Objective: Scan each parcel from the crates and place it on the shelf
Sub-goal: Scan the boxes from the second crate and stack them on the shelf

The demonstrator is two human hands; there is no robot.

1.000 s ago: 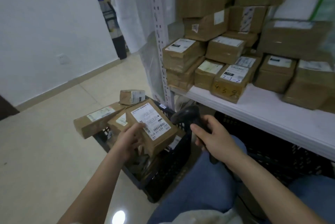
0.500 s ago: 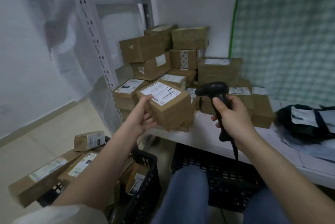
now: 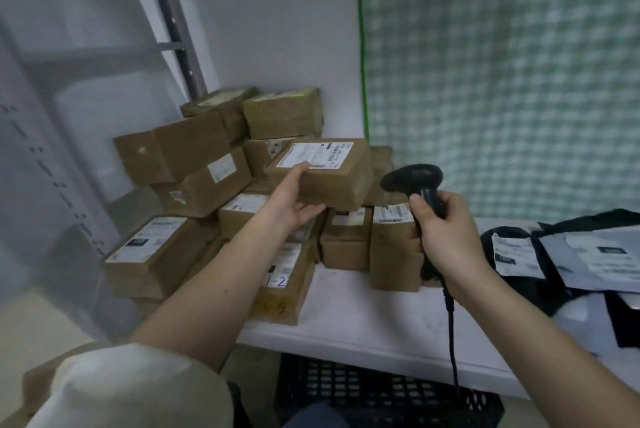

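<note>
Head view shows the parcel, a brown cardboard box with a white label on top, held up in front of the stack of boxes on the white shelf. The left hand grips it from the near left side, thumb on the label edge and fingers under the bottom. The right hand is closed around the handle of a black scanner, just right of the parcel; its cable hangs down. Dark and grey mail bags lie on the shelf at the right. A black crate sits below the shelf.
</note>
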